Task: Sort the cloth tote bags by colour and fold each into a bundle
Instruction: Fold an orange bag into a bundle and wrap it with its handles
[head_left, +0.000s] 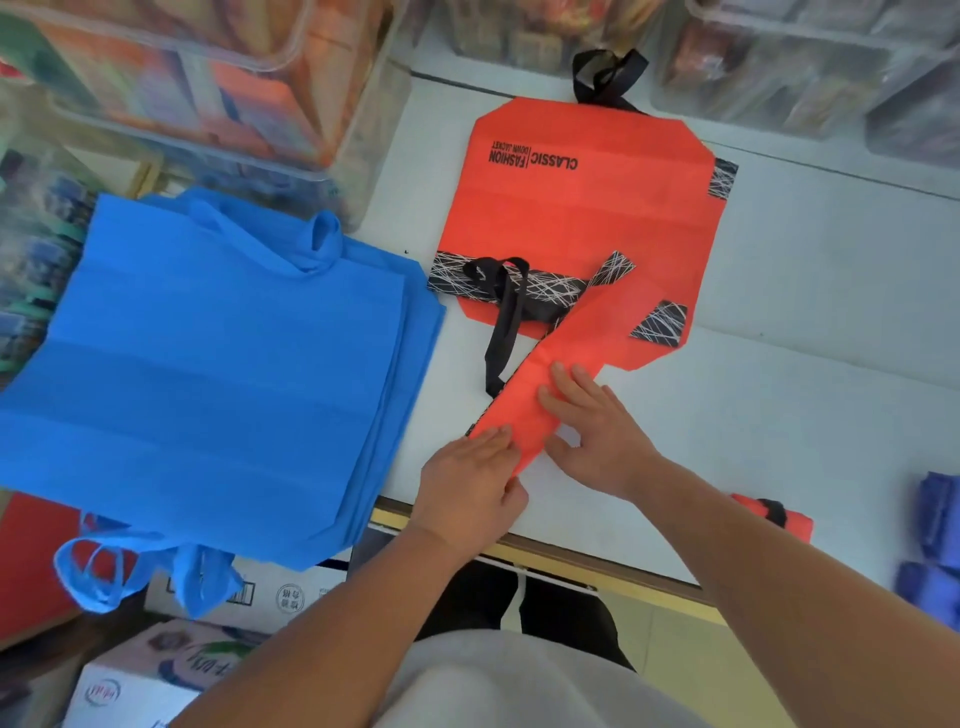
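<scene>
Both our hands lie flat, fingers straight, nothing pinched: left hand (467, 483) presses the near end of a folded orange strip (524, 410), and right hand (597, 431) has its fingers spread on the strip just beyond, thumb at its edge. The strip runs diagonally away from the hands, its far end over a flat orange tote bag (582, 218) printed CLASSIC FASHION. A black handle (501, 322) trails beside the strip, left of the hands. Stacked blue tote bags (208, 374) sit farther left, overhanging the white table (805, 338). Right of the hands, at the table edge, are an orange bundle (774, 514) and, farther out, purple bundles (935, 545). Clear plastic bins (208, 78) stand beyond the bags.
</scene>
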